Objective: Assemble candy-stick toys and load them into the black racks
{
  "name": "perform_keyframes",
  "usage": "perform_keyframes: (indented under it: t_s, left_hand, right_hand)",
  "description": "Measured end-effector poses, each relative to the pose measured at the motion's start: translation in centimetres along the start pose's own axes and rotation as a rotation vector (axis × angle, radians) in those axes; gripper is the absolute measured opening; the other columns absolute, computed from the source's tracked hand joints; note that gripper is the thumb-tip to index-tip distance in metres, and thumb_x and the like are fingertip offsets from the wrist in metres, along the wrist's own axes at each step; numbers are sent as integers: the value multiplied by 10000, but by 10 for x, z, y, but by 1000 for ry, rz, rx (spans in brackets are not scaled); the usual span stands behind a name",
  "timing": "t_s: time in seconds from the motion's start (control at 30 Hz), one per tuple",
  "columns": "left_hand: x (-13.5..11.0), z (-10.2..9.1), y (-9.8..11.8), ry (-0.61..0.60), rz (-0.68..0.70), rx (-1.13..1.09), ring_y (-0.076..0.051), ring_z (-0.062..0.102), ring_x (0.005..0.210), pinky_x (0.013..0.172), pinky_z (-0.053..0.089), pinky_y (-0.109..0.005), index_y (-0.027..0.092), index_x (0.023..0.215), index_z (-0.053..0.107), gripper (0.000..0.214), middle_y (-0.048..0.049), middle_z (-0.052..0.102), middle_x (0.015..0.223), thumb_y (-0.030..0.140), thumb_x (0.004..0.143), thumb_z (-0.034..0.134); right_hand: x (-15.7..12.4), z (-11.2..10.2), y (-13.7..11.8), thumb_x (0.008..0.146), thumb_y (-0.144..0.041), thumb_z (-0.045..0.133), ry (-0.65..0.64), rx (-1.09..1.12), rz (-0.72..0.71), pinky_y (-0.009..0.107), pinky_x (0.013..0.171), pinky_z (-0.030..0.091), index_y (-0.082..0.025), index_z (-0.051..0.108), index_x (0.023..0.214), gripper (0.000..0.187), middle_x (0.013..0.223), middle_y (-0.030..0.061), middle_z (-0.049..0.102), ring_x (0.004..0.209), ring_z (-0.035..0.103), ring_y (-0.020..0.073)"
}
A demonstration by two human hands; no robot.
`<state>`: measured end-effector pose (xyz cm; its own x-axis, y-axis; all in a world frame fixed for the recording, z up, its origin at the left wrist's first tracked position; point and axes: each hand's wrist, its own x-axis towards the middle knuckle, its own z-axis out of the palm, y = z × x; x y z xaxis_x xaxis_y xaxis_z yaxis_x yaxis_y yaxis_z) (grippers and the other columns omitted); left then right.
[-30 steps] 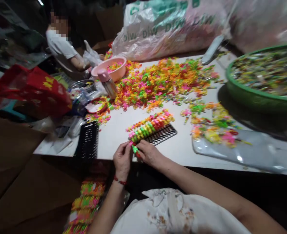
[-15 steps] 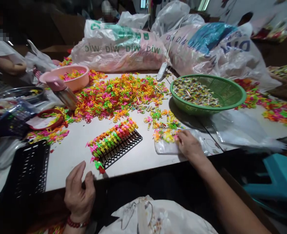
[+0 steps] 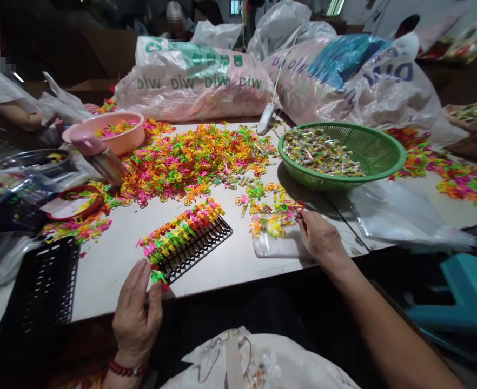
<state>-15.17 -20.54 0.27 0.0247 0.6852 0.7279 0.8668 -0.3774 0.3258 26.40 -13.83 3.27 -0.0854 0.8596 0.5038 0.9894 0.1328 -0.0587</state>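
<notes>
A black grid rack (image 3: 200, 246) lies on the white table (image 3: 112, 259), half covered with rows of small neon plastic toys (image 3: 181, 229). My left hand (image 3: 137, 313) rests at the table's near edge, fingers loosely spread, its fingertips touching the rack's near corner by a green piece (image 3: 156, 276). My right hand (image 3: 322, 237) reaches to a small heap of neon pieces (image 3: 269, 216) on a clear plastic bag (image 3: 279, 246). Its fingertips pinch a red piece (image 3: 300, 207) at the heap's right edge.
A big heap of neon pieces (image 3: 193, 156) covers the table's middle. A green basket (image 3: 342, 154) of small items stands right, a pink bowl (image 3: 114, 129) left, a second black rack (image 3: 39, 286) near left. Full plastic sacks (image 3: 206, 81) line the back. Another person's arm (image 3: 15, 111) is far left.
My right hand left the rack and went right to the small heap, where it now pinches a red piece. My left hand dropped to the table edge, then came back to the rack's corner.
</notes>
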Motion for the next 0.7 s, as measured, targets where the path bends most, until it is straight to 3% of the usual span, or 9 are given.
perform_keyframes:
  t_s: [0.07,0.17,0.37,0.5,0.7]
  left_hand:
    - [0,1,0,14,15,4,-259,577,1201,1045,464,-435,214,1382,494,621,-125,581,1340,58,799,639]
    - [1,1,-2,23,72,-8,-250,588,1186,1026,484,-430,219,1359,517,592,-113,604,1310,52,802,631]
    - [2,0,-7,-26,105,-20,-272,535,1255,1020,490,-481,192,1357,503,538,-135,593,1314,64,840,577]
    - [1,-1,-8,-60,74,-43,-258,518,1274,1023,494,-470,188,1367,487,528,-144,581,1328,65,857,550]
    - [2,-2,-6,-49,55,-89,-246,541,1251,1013,507,-448,185,1372,481,537,-151,587,1319,57,855,549]
  right_hand:
    - [5,2,-19,933,-195,470,18,188,-55,312,738,483,-144,605,964,147,864,109,668,801,632,220]
    - [9,13,-59,935,-215,478,-63,454,-123,303,753,499,-167,604,1018,159,907,93,688,821,651,206]
    - [7,35,-151,941,-198,409,-368,876,-204,280,747,494,-191,593,1080,231,929,66,687,821,651,174]
    - [7,49,-202,904,-236,482,-588,1107,-161,250,609,466,-188,595,978,144,758,6,652,649,595,143]
    - [15,69,-250,855,-227,576,-476,1246,-378,273,727,477,-184,638,906,91,892,63,661,807,599,165]
